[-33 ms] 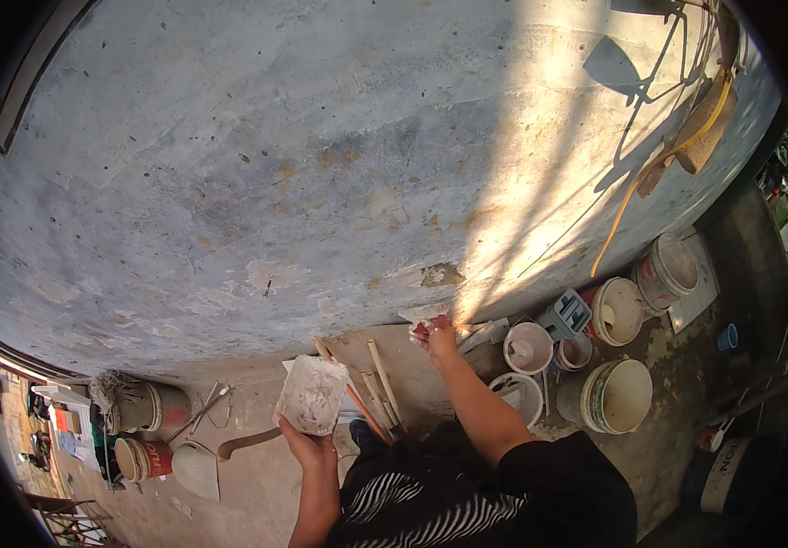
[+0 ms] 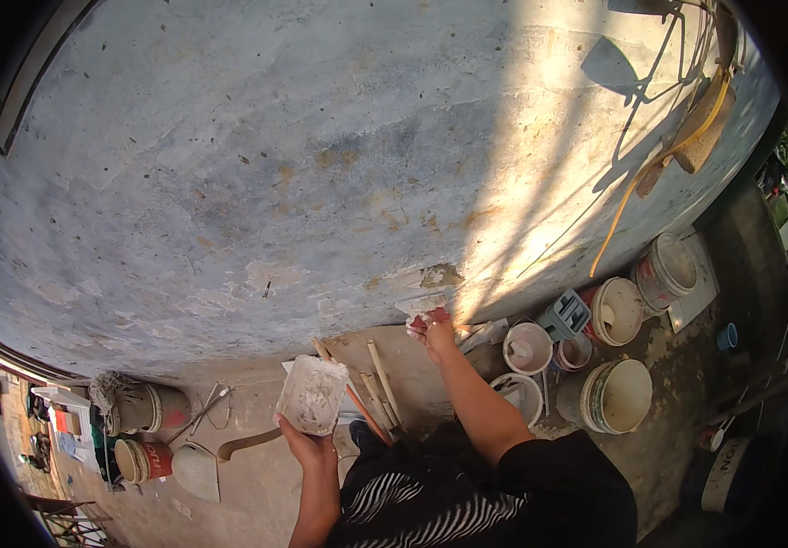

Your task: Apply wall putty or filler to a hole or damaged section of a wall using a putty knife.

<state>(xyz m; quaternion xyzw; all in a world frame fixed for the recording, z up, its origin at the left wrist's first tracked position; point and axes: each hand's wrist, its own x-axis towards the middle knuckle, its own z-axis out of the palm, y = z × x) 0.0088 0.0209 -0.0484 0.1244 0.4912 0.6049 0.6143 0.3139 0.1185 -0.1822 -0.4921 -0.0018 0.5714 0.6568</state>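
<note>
At far left on the ground, a cluster of clutter: a mop-topped bucket (image 2: 138,406), a red can (image 2: 142,461) and a pale dustpan-like scoop (image 2: 200,470), all well apart from the hands. Next, left hand (image 2: 307,446) is clasped under a square white tub (image 2: 312,395), smeared with white paste, held tilted with its open side toward the wall. Just right of the tub, several wooden sticks (image 2: 375,393) lie on a board at the wall's foot. Right hand (image 2: 435,333) is clenched around the red handle of a wide scraper (image 2: 421,306), its pale blade pressed against the grey patchy wall (image 2: 321,164) low down, at the edge of the sunlit strip, beside a chipped spot. Judgement: a filling or smoothing stroke is in hand; doing it well likely means keeping the blade flat at a shallow angle, even pressure, and the tub close for reloading. Farther right, a group of pails (image 2: 618,393) and small tubs (image 2: 528,347) sit on the ground near a grey tray (image 2: 565,315); a yellow hose (image 2: 659,173) hangs down the wall at upper right. Person's striped and dark clothing fills the lower edge.
</note>
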